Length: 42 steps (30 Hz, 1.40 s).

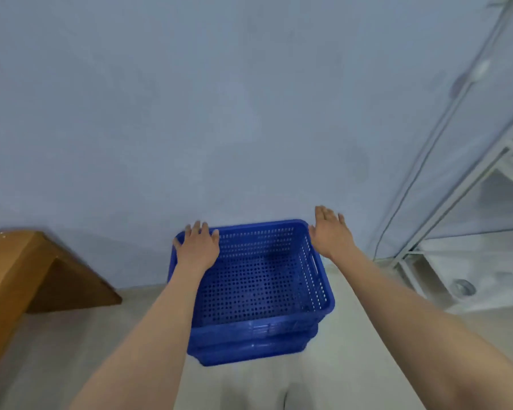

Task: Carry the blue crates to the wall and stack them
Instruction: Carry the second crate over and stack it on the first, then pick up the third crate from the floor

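The pale floor carries nested blue crates against the wall, a wooden table at left, and a white rack at right.

One head-worn wide-angle view looks forward and steeply down, close above a wall base.

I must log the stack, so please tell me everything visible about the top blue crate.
The top blue crate looks like plastic, rectangular, with perforated floor and walls, a thick rim and a slot handle on its right side. It is empty, upright, and nested on another blue crate on the floor by the wall. The open left hand lies over its far left corner; the open right hand is beside its far right corner.
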Available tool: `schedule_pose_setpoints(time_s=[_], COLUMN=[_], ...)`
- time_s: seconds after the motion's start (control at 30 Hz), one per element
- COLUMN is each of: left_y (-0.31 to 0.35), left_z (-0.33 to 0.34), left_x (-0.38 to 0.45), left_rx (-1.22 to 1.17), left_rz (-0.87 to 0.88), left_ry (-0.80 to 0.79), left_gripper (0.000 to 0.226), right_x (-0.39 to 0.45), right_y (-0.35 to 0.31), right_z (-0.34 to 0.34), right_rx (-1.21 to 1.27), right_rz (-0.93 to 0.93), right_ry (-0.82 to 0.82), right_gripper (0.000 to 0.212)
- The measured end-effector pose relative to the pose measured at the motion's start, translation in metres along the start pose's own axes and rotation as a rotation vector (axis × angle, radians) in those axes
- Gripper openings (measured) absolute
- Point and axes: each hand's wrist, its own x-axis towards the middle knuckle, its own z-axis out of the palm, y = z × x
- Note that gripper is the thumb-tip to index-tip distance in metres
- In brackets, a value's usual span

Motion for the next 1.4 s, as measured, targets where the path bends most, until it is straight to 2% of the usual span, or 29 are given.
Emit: schedule_pose_setpoints(time_s=[0.1,0.2,0.33,0.63,0.83,0.97,1.13,1.4], left_y=[0.027,0.060,0.117,0.237,0.277,0.284,0.277,0.276], left_z=[-0.022,-0.025,-0.005,0.068,0.112,0.154,0.212,0.292], left_x=[-0.023,-0.056,-0.131,-0.367,-0.561,-0.693,-0.821,-0.937], left_rx=[0.038,0.091,0.118,0.195,0.281,0.331,0.383,0.515], left_rz=[0.137,0.286,0.514,1.039,1.294,1.394,1.431,1.465], left_ry=[-0.010,-0.045,-0.138,-0.302,-0.369,-0.415,-0.453,-0.510], left_gripper=[0.062,0.062,0.063,0.063,0.060,0.061,0.060,0.061], right_x=[-0.048,-0.112,-0.219,-0.548,-0.780,-0.927,-1.078,-1.212], right_y=[-0.007,-0.001,0.023,0.122,0.145,0.152,0.163,0.191], right_z=[-0.041,-0.065,-0.071,-0.060,-0.047,-0.018,0.025,0.103], right_rx=[-0.030,-0.038,-0.033,-0.023,-0.020,0.015,0.056,0.219], right_rz=[0.045,0.171,0.366,0.948,1.257,1.381,1.488,1.614], right_ry=[0.095,0.168,0.158,0.099,0.122,0.149,0.146,0.071], right_gripper=[0.060,0.059,0.060,0.066,0.066,0.066,0.067,0.066])
